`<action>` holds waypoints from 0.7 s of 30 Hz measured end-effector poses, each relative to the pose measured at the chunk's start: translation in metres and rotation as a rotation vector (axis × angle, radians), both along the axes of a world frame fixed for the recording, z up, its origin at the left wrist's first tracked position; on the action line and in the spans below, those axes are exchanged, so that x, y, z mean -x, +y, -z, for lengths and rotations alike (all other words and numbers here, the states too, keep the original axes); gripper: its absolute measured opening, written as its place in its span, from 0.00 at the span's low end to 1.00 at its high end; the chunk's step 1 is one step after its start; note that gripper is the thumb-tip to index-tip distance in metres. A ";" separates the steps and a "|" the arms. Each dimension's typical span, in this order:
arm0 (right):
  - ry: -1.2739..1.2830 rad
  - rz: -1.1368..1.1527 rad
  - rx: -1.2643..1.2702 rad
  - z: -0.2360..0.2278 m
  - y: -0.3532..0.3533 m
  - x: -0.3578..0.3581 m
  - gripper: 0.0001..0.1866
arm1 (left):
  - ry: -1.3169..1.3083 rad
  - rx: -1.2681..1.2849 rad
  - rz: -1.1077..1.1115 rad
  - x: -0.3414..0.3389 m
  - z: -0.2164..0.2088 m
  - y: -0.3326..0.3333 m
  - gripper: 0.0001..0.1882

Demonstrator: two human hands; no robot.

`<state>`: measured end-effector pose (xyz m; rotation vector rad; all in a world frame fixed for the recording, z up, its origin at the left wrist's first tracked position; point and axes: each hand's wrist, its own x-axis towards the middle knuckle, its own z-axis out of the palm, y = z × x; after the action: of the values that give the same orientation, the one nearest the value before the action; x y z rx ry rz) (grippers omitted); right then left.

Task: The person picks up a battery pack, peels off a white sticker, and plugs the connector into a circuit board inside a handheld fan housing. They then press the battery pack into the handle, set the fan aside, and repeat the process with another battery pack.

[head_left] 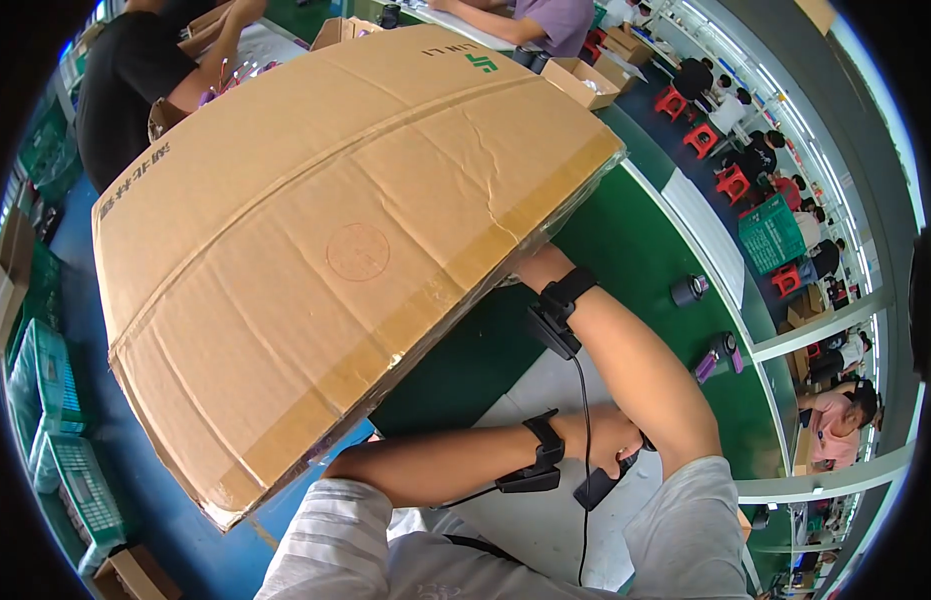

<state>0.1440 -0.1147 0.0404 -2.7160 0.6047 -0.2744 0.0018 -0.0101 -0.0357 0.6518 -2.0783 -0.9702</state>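
Observation:
A large brown cardboard box [275,290] with tape along its near edge fills the upper left and middle, tilted over the workbench. My right hand [543,264] meets the box's near right edge; its fingers are hidden behind the cardboard. My left forearm crosses below the right one. Beneath my right elbow, my left hand [611,436] is closed, its fingers curled around a dark object partly hidden by the arm. A small black rectangular device [601,486] lies against its fingers. Both wrists wear black straps with small black units, and a thin cable hangs between the arms.
The green worktop [625,230] carries a dark cylindrical part [689,290] and a purple-and-black part [718,358] at right. Co-workers sit beyond the box. Teal crates [80,490] line the left side; red stools [700,138] and more people are at far right.

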 end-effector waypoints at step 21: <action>0.185 0.139 0.154 -0.012 -0.001 0.032 0.16 | -0.035 -0.054 0.026 -0.003 -0.008 0.001 0.18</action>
<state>0.1123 -0.1157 0.0519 -2.8726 0.8596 -0.1080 0.0049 -0.0092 -0.0282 0.6757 -2.1023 -1.0390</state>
